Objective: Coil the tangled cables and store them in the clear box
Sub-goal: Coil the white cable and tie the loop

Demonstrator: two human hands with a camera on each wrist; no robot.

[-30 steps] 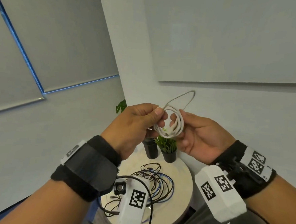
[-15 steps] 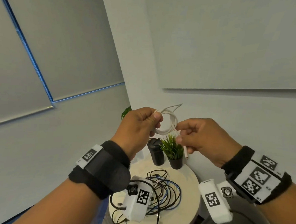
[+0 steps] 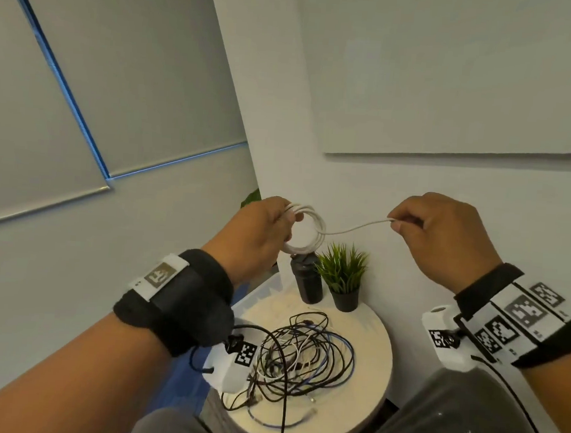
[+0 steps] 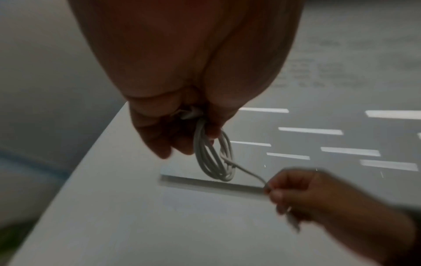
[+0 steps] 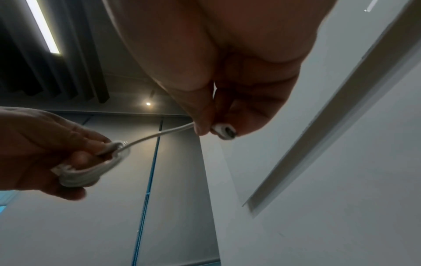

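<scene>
A white cable (image 3: 313, 233) is wound into a small coil held up above the table. My left hand (image 3: 262, 235) grips the coil at its top left (image 4: 214, 162). The cable's free end runs right, pulled nearly straight, to my right hand (image 3: 438, 237), which pinches it near the plug (image 5: 224, 132). A tangle of black, blue and white cables (image 3: 301, 359) lies on the round white table (image 3: 370, 384) below. A clear box corner (image 3: 258, 290) shows behind my left wrist, mostly hidden.
Two small black pots stand at the table's back edge, one with a green plant (image 3: 342, 274), one dark and plain (image 3: 308, 282). White walls close in behind and to the right. My grey-clad knees (image 3: 448, 427) are against the table's front.
My right hand has moved right, away from the coil, drawing the cable's tail out taut. The left hand keeps its grip on the coil. The view has tilted down a little.
</scene>
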